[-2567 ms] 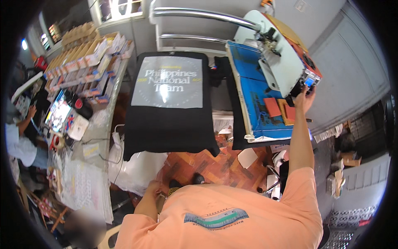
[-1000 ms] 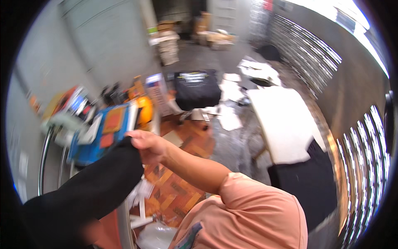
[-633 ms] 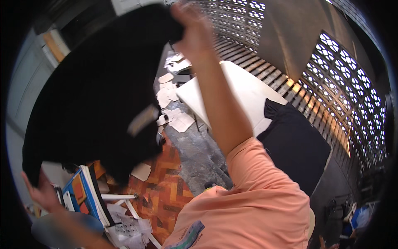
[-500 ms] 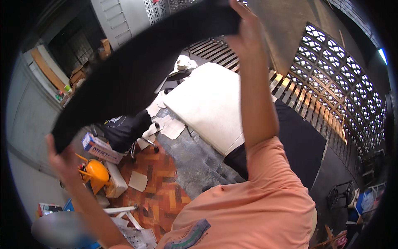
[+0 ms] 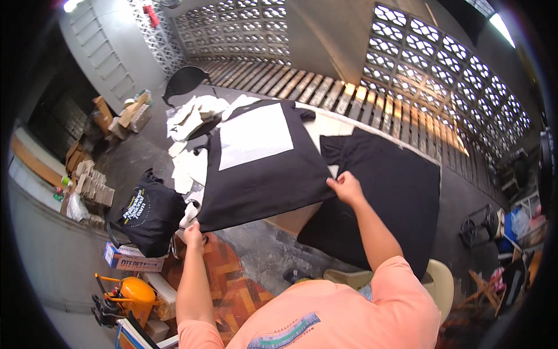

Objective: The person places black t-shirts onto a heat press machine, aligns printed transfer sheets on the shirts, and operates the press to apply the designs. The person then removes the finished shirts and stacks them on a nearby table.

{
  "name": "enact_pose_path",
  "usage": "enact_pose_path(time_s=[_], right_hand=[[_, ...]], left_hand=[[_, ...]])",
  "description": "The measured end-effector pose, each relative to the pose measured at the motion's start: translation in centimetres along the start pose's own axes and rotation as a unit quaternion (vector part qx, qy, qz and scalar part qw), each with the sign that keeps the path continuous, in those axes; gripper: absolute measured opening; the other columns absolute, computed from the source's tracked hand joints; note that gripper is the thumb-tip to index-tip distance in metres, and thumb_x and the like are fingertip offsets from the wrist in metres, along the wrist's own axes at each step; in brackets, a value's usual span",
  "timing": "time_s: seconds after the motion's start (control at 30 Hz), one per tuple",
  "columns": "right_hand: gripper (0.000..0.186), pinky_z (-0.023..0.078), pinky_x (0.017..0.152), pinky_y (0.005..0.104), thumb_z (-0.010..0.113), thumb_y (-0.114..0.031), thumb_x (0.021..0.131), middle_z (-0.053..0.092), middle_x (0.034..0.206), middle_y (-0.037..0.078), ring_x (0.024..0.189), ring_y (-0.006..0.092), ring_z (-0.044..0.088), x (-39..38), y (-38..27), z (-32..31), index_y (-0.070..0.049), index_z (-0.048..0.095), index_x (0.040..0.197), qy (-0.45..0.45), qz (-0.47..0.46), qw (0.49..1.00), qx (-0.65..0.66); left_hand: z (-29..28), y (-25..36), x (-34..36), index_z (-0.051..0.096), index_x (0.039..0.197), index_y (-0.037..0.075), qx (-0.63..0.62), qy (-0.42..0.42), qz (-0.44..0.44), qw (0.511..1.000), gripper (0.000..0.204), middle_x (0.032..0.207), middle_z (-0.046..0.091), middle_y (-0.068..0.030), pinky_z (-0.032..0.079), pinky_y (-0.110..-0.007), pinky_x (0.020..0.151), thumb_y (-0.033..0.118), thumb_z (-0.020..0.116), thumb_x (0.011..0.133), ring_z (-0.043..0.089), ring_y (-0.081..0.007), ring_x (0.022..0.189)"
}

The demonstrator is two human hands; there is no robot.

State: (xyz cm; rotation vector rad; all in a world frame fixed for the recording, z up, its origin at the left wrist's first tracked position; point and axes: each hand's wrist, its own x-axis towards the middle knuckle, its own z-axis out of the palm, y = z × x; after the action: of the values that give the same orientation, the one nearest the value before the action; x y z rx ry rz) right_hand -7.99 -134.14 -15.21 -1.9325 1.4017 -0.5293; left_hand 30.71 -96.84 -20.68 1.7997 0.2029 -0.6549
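A black T-shirt [image 5: 261, 186] is stretched out in front of me over a pale board, its sleeves toward the far side. On its upper part shows a large white rectangle [image 5: 256, 136]; whether it is a sheet or part of the shirt I cannot tell. My left hand [image 5: 195, 235] pinches the near left corner of the hem. At the near right corner, my right hand [image 5: 347, 187] grips the cloth between thumb and fingers. Just right of it, a second black shirt [image 5: 383, 203] lies spread out.
White papers [image 5: 195, 122] are heaped left of the shirt. A chair draped with a black printed garment [image 5: 150, 209] stands at left, above a long carton [image 5: 133, 259] and an orange tank [image 5: 138, 289]. Slatted pallets [image 5: 325, 90] run along the back. A beige chair [image 5: 440, 285] is near my right side.
Both hands have come down from a raised position, bringing the black shirt from mid-air onto the pale board. The white rectangle on it now shows. My view has shifted too.
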Motion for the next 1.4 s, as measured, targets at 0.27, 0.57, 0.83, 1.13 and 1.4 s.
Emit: enact_pose_path(time_s=[0.27, 0.57, 0.83, 1.13, 1.4], right_hand=[[0.032, 0.050, 0.089, 0.0480, 0.055, -0.033, 0.095, 0.063, 0.110, 0.019, 0.106, 0.0397, 0.061, -10.6, 4.1, 7.4, -0.006, 0.064, 0.109, -0.160, 0.008, 0.965, -0.206], [0.031, 0.048, 0.066, 0.0390, 0.067, -0.032, 0.089, 0.064, 0.073, 0.012, 0.069, 0.0222, 0.061, -8.2, 9.3, -2.8, -0.003, 0.066, 0.079, 0.018, 0.150, 0.982, 0.115], [0.024, 0.049, 0.065, 0.0324, 0.069, -0.028, 0.086, 0.065, 0.073, 0.005, 0.068, 0.0153, 0.060, -8.8, 8.2, -2.5, -0.004, 0.069, 0.082, -0.062, 0.020, 0.998, -0.004], [0.034, 0.052, 0.080, 0.0456, 0.062, -0.036, 0.085, 0.068, 0.087, 0.022, 0.089, 0.0384, 0.066, -10.8, 6.9, -0.6, -0.003, 0.066, 0.081, -0.094, -0.075, 0.977, -0.177], [0.020, 0.052, 0.075, 0.0428, 0.066, -0.021, 0.086, 0.069, 0.091, 0.015, 0.090, 0.0337, 0.066, -16.0, 7.6, 3.1, -0.002, 0.065, 0.093, -0.149, -0.139, 0.972, -0.116]], left_hand=[[-3.0, -13.6, -9.8, 0.067, 0.104, 0.000, 0.441, -0.251, 0.154, 0.848, 0.029, 0.096, 0.070, -0.0136, 0.052, -0.034, 0.082, 0.022, 0.068, 0.085, 0.067, -0.0217, 0.092], [-12.1, -25.9, -14.6, 0.068, 0.113, 0.005, 0.595, -0.305, -0.016, 0.743, 0.040, 0.112, 0.068, -0.0178, 0.050, -0.039, 0.092, 0.033, 0.064, 0.086, 0.065, -0.0298, 0.107], [-15.9, -26.9, -11.5, 0.070, 0.107, 0.004, 0.579, -0.235, -0.039, 0.779, 0.034, 0.108, 0.069, -0.0190, 0.050, -0.039, 0.091, 0.028, 0.066, 0.085, 0.066, -0.0303, 0.104], [-4.1, -22.1, -13.5, 0.067, 0.109, 0.002, 0.448, -0.303, 0.126, 0.831, 0.034, 0.105, 0.069, -0.0190, 0.051, -0.039, 0.088, 0.027, 0.063, 0.087, 0.066, -0.0328, 0.102], [-3.2, -22.1, -15.3, 0.067, 0.110, 0.003, 0.578, -0.342, 0.111, 0.732, 0.035, 0.109, 0.068, -0.0192, 0.050, -0.040, 0.091, 0.029, 0.063, 0.088, 0.064, -0.0342, 0.105]])
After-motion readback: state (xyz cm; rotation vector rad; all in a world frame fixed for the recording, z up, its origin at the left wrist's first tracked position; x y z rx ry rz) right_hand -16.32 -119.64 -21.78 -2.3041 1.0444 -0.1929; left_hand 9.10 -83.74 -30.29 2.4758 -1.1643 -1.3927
